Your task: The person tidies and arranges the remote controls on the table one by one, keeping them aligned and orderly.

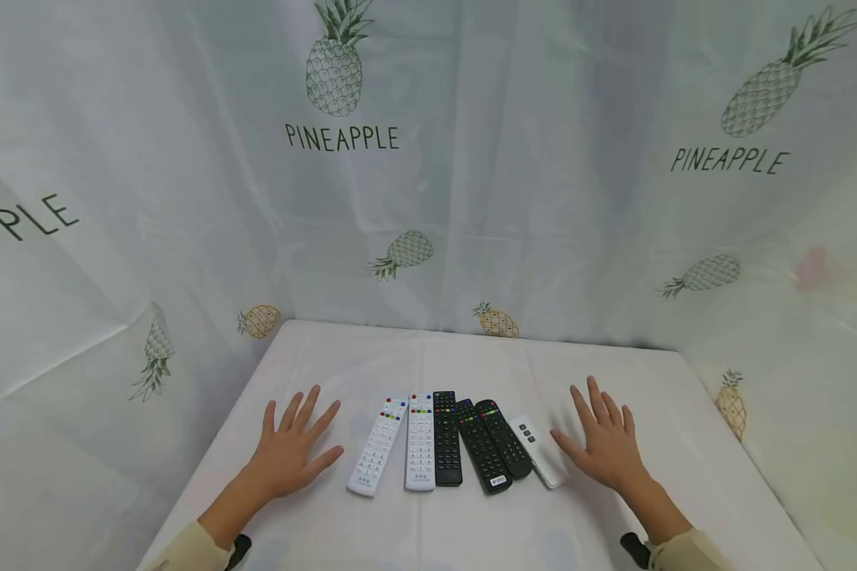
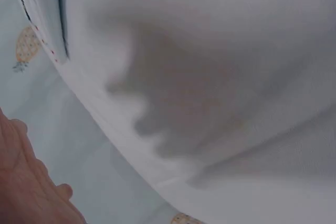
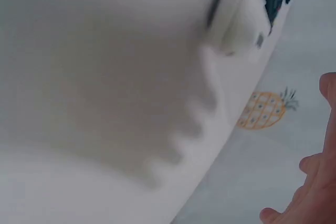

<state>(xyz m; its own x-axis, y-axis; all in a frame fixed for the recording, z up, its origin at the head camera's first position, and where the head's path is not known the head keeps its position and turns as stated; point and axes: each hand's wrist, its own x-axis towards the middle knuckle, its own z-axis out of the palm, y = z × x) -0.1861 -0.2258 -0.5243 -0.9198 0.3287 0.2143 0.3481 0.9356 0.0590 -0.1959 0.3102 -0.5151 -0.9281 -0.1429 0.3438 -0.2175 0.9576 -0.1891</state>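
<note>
Several remote controls lie in a loose fan on the white table between the two hands. From the left come a tilted white remote [image 1: 377, 449], an upright white remote [image 1: 420, 444] and a black remote [image 1: 446, 440]. Two more black remotes, one with a white label [image 1: 484, 448] and one with rounded ends [image 1: 504, 440], slant beside them, then a slim white remote [image 1: 539, 452]. My left hand [image 1: 286, 456] is spread left of the row, fingers apart, holding nothing. Spread the same way, my right hand [image 1: 607, 444] is nearest the slim white remote, its thumb pointing toward it.
A white cloth covers the table [image 1: 343, 349]. Behind and around it hangs a pale curtain [image 1: 543, 198] printed with pineapples. Hand shadows fall on the cloth in both wrist views. Dark bands [image 1: 634, 549] sit at the wrists by the cream sleeves [image 1: 689, 551].
</note>
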